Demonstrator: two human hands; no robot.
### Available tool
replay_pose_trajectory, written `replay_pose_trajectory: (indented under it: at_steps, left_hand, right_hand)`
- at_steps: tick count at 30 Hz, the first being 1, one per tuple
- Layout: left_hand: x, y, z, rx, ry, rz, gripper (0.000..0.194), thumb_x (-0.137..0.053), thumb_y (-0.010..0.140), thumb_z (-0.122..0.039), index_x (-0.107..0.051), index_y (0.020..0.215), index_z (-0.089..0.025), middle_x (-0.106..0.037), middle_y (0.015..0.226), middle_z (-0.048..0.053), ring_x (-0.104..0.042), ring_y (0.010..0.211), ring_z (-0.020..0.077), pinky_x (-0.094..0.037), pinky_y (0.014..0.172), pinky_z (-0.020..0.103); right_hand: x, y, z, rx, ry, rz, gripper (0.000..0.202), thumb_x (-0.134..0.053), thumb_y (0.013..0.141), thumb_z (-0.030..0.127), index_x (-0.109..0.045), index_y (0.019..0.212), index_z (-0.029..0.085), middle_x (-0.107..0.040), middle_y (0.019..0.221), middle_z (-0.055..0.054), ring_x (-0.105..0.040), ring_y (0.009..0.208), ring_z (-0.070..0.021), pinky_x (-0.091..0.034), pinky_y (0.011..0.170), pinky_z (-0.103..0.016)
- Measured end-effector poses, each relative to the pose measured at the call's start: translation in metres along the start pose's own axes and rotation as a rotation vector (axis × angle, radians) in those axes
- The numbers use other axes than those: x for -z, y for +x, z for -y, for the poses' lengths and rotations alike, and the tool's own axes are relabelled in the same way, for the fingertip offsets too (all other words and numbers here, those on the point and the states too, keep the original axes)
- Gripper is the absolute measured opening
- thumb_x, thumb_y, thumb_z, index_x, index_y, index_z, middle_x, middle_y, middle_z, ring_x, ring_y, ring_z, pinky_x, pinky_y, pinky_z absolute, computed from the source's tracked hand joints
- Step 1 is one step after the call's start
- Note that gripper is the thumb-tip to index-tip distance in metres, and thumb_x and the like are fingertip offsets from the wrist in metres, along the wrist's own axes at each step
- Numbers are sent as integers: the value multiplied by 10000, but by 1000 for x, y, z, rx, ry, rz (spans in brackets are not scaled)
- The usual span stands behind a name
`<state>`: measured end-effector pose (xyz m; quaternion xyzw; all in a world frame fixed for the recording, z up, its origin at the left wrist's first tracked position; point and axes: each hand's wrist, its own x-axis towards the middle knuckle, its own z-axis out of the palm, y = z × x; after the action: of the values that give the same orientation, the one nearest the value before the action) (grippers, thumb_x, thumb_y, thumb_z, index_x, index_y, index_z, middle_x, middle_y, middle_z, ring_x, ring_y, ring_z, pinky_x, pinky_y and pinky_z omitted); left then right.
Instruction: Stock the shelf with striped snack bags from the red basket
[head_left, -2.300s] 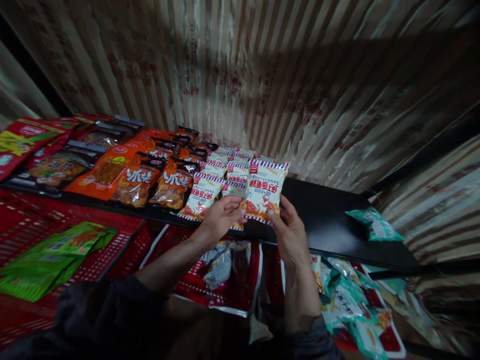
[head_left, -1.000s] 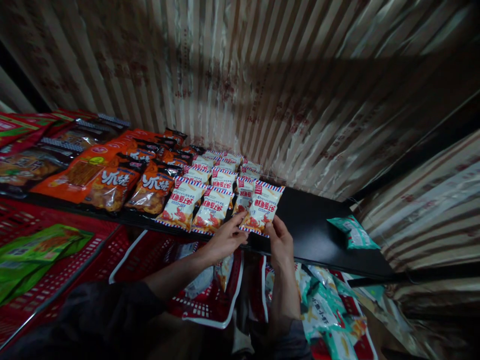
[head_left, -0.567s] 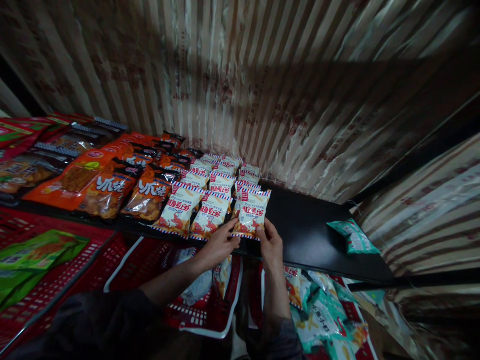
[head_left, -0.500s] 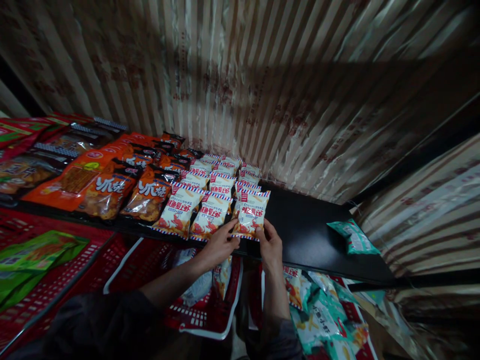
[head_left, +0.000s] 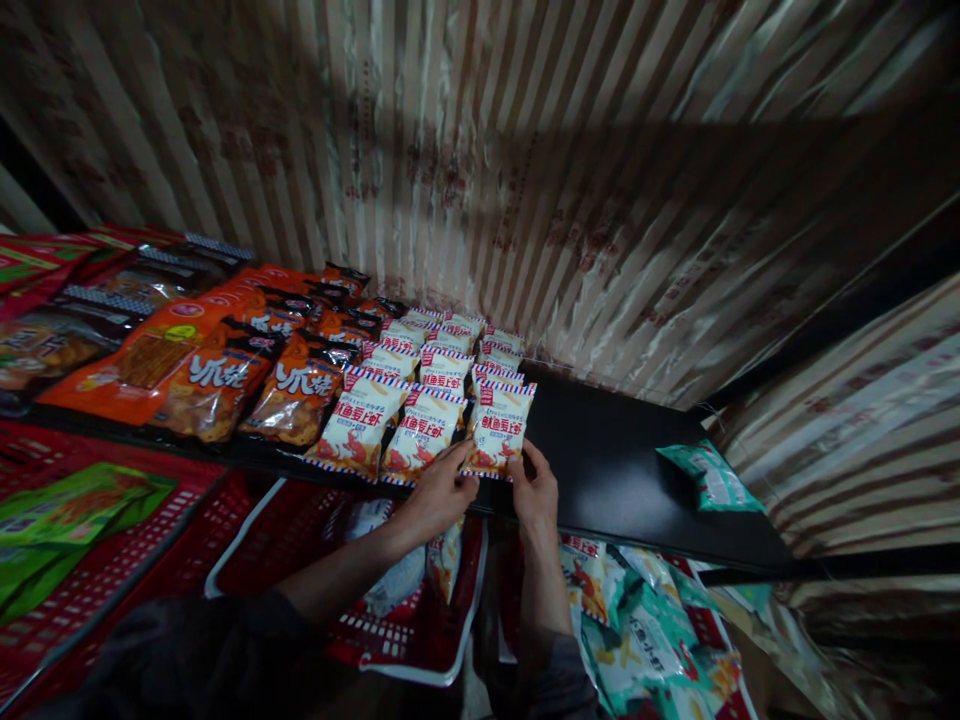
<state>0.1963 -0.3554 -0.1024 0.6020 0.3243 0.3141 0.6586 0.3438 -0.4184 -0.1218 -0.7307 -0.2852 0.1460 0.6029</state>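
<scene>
A white snack bag (head_left: 498,425) with red lettering and a striped edge stands at the front right of several like bags on the black shelf (head_left: 615,450). My left hand (head_left: 442,490) grips its lower left edge, fingers closed. On the opposite side, my right hand (head_left: 535,485) pinches the lower right edge. Just left of it, a matching white bag (head_left: 424,430) leans in the front row, close to my left fingers. Behind the held bag, more of the same bags form a column, partly hidden.
Orange snack bags (head_left: 292,390) fill the shelf's left part. A lone teal bag (head_left: 712,478) lies at the right end. Below are a red basket (head_left: 450,640) with a few bags, a pile of teal bags (head_left: 637,640), and green bags (head_left: 75,510). A striped curtain (head_left: 480,180) hangs behind.
The held bag has shifted slightly left and straightened against the column behind it. Both hands moved a little left with it and still hold its lower edges.
</scene>
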Motion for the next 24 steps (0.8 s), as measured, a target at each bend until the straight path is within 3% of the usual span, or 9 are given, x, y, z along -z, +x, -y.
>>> replay_pose_trajectory:
  at_steps: [4, 8, 12, 17, 24]
  left_hand:
    - [-2, -3, -12, 112, 45, 42, 617, -589, 735, -151, -512, 1345, -200, -709, 981, 76, -650, 597, 133, -518, 518, 232]
    - [-1, -3, -13, 94, -13, 58, 613, -599, 720, -121, -526, 1326, -185, -710, 825, 36, -647, 571, 116, -502, 521, 202]
    - [-2, -1, -7, 86, -17, 36, 623, -595, 724, -132, -510, 1340, -175, -716, 952, 71, -691, 728, 161, -549, 589, 237]
    - [-6, -1, -6, 96, 13, 34, 671, -577, 740, -145, -441, 1397, -176, -636, 1218, 130, -691, 892, 203, -586, 676, 295]
    - [-5, -3, -10, 51, 32, 49, 666, -594, 740, -157, -454, 1390, -189, -673, 1145, 109, -696, 817, 189, -579, 690, 286]
  right_hand:
    - [-1, 1, -4, 1, -21, 5, 464, -617, 726, 449, -680, 1104, 187, -689, 1133, -90, -611, 1044, -240, -471, 918, -388]
    - [0, 1, -3, 8, -27, 5, 440, -619, 726, 462, -695, 1067, 195, -696, 1109, -88, -612, 1030, -241, -478, 908, -388]
    - [1, -1, 2, 18, -39, -6, 438, -628, 727, 502, -712, 1024, 191, -695, 1104, -100, -629, 984, -233, -496, 873, -365]
    - [0, -2, 3, -17, -36, -19, 554, -649, 712, 539, -677, 1125, 171, -692, 1113, -115, -634, 1004, -248, -504, 870, -374]
    - [-4, 0, 0, -3, -25, -11, 614, -661, 712, 530, -624, 1220, 187, -705, 1101, -89, -629, 1042, -246, -501, 879, -365]
